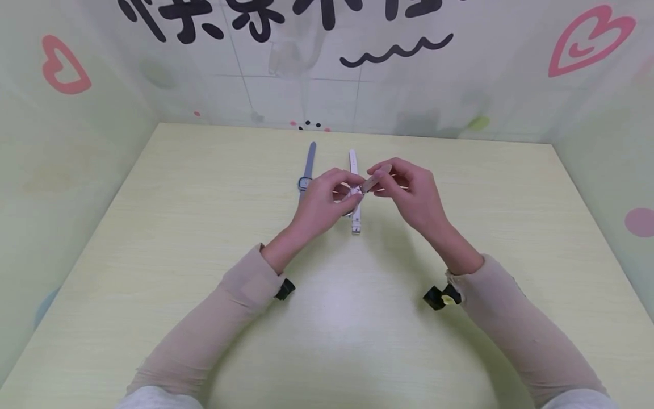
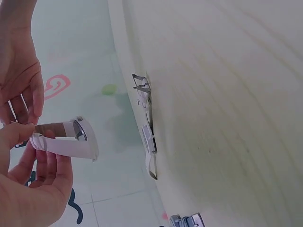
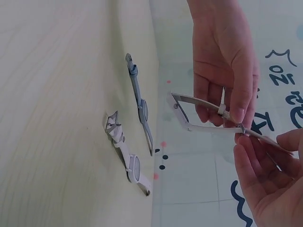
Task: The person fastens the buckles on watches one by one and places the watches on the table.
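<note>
Held in the air above the table is a wristwatch with a pale strap (image 3: pixel 208 128), its strap bent into a narrow loop. My left hand (image 1: pixel 325 199) pinches it near the buckle (image 3: pixel 240 128), thumb against the fingers. The strap's free end (image 1: pixel 375 179) sticks out past the buckle toward my right hand (image 1: pixel 411 187), which pinches it between thumb and fingers. In the left wrist view the case (image 2: pixel 81 128) is seen edge-on, so its dial is hidden. Beneath the hands lies a white wristwatch (image 1: pixel 356 221), partly covered in the head view.
Left of the white watch a blue-grey wristwatch (image 1: pixel 310 162) lies on the pale wooden table (image 1: pixel 337 318), its lower strap behind my left hand. A printed wall covering (image 1: pixel 306 91) stands along the table's back edge, with further walls on both sides.
</note>
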The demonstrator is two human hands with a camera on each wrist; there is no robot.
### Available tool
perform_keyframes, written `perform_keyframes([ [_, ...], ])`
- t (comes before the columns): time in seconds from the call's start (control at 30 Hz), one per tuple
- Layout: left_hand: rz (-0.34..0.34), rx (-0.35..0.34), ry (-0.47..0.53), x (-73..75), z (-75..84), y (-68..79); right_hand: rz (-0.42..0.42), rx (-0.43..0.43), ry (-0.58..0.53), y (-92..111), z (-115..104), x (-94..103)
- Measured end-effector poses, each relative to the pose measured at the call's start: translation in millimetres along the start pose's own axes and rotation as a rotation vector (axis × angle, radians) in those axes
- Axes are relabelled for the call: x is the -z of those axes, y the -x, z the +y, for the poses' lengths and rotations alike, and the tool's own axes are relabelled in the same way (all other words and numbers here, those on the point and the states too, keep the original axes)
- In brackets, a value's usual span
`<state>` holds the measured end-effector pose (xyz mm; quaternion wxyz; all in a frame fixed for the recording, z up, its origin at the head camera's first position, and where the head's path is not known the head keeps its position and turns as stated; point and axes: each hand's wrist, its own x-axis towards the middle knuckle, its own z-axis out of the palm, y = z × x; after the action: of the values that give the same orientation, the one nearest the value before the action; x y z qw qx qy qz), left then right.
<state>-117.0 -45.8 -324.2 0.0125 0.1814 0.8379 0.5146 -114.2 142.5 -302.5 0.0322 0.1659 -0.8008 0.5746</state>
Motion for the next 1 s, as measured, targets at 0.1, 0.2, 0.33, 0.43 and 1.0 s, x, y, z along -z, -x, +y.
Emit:
perform_keyframes([
  [0.1,-0.005,0.015,0.018,-0.6,-0.3,-0.7,0.012,0.004,-0.009,0.5,1.1,0.4],
  [0.2,-0.012,0.05,0.041,-1.0,-1.1,-1.5,0.022,0.005,-0.001,0.7,1.6,0.7],
  [0.33,-0.019,0.086,0.059,-1.3,-2.5,-2.4,0.026,0.003,0.001,0.6,1.4,0.8],
  [0.43,-0.02,0.093,0.061,-1.5,-3.4,-2.9,0.028,0.006,0.0,0.9,1.0,1.1],
  [1.0,-0.069,0.225,0.301,3.3,-2.0,-3.8,0.029,0.023,-0.022,1.7,0.9,1.0],
])
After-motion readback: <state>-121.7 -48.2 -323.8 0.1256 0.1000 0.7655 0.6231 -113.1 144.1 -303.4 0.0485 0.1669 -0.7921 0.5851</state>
